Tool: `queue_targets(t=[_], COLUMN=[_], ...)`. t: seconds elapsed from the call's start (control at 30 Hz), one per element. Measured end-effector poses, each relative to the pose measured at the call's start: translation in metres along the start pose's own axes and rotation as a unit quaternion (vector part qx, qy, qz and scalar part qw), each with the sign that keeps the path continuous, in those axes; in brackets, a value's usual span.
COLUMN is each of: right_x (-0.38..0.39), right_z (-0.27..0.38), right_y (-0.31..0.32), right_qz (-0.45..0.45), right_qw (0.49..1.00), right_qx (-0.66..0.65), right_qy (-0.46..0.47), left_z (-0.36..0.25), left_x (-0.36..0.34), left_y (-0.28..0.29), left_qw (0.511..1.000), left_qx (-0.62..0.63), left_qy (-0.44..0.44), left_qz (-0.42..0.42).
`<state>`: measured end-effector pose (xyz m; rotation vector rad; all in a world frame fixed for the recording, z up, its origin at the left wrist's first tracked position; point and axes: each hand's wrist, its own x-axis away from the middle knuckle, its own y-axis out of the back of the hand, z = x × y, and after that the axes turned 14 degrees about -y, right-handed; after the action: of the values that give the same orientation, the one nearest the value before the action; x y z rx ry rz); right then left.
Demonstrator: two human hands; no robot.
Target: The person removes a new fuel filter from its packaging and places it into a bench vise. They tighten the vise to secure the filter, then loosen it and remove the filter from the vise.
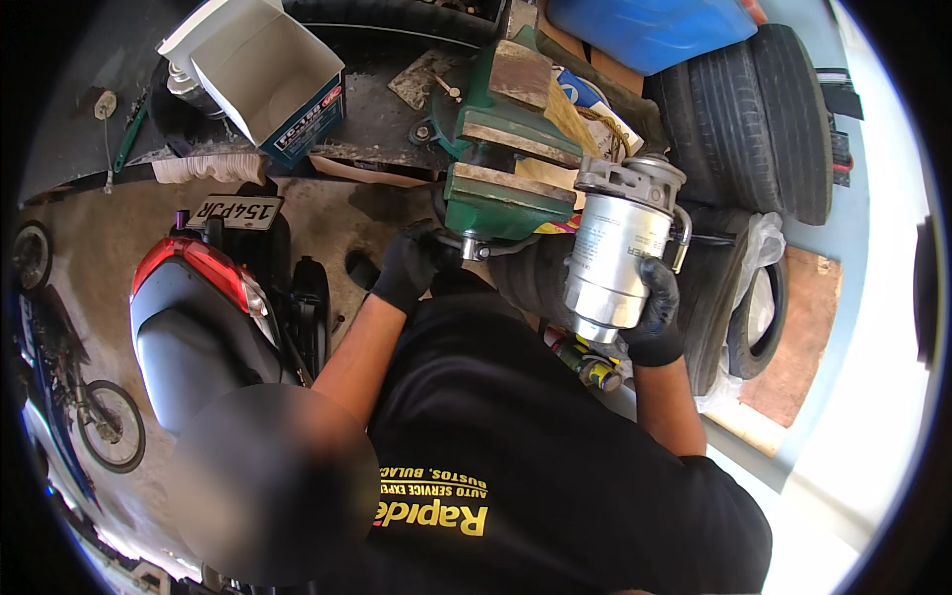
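The filter assembly (pixel 617 253) is a smooth, silver-grey metal cylinder topped by a rough cast head with a curved metal pipe at its side. It stands nearly upright in the air, just right of the bench vise (pixel 506 149) and in front of the stacked tyres (pixel 754 119).

My right hand (pixel 654 312), in a black glove, is closed around the lower part of the cylinder, fingers wrapped across its right side and base. It carries the assembly clear of the tabletop (pixel 377 109).

My left hand (pixel 409 266), also in a black glove, is curled at the vise handle (pixel 474 248), a short bright metal bar at the lower edge of the vise. The fingers appear closed on it, but the grip itself is partly hidden by the hand.

The vise is heavy cast metal painted green, with worn, rust-coloured jaw faces. It sits at the edge of the dark, grimy tabletop.

Surroundings:
- An open cardboard box (pixel 268 79), white inside and blue outside, lies on the tabletop left of the vise.
- A blue plastic container (pixel 650 30) rests above the tyres.
- A yellow-labelled spray can (pixel 585 362) lies below the assembly.
- A scooter (pixel 203 317) with a red tail light stands on the concrete floor (pixel 99 228) to my left.
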<state>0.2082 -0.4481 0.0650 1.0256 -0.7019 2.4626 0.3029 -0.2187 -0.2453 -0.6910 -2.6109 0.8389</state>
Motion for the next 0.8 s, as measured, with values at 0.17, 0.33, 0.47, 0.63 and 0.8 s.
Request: queue_targets(t=[0.17,0.33,0.47,0.63,0.8], right_x=[-0.019,-0.035,-0.045,-0.045,-0.040], right_z=[-0.015,-0.022,-0.024,-0.026,-0.029], right_y=[0.019,0.033,0.035,0.033,0.029], right_qz=[0.115,0.220,0.269,0.246,0.199], right_qw=[0.984,0.963,0.946,0.945,0.956], right_qx=[-0.131,-0.144,-0.167,-0.197,-0.193], right_qy=[-0.036,-0.056,-0.074,-0.086,-0.100], left_z=[-0.017,-0.047,-0.031,0.034,0.035], left_x=[0.006,0.010,0.006,0.000,0.008], left_y=[0.016,0.015,-0.002,-0.048,-0.101], left_qw=[0.970,0.900,0.900,0.950,0.909], left_qx=[-0.226,-0.427,-0.417,-0.275,-0.292], left_qy=[-0.083,-0.089,-0.076,0.049,-0.148], left_qz=[-0.033,0.005,0.103,0.140,0.258])
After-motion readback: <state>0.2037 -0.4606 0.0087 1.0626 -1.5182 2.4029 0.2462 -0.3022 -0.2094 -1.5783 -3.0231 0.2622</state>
